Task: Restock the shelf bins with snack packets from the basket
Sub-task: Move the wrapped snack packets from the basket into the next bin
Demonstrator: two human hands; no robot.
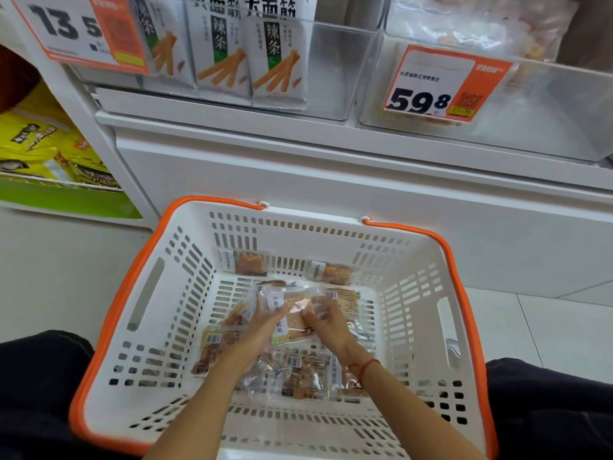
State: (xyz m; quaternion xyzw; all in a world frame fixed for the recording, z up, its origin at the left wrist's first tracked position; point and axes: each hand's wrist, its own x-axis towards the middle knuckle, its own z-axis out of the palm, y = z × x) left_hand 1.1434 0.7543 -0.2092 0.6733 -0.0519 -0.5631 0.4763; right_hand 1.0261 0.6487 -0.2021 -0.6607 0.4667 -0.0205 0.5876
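Observation:
A white basket [185,293] with an orange rim stands on the floor between my knees. Several clear snack packets with orange contents lie on its bottom. Both hands are down inside the basket. My left hand [262,330] and my right hand [326,322] together hold one clear snack packet [295,310] with a white label, fingers curled on its left and right sides, just above the others. Two more packets [247,262] lean against the far wall of the basket. Above, a clear shelf bin [530,104] carries a price tag [441,84] reading 59.8.
A second clear bin [328,68] at upper left holds white packets with orange sticks [275,51] and a 13.5 tag [76,28]. Yellow bags [43,147] sit on a lower shelf at far left. The white shelf base stands behind the basket. My dark-trousered knees flank the basket.

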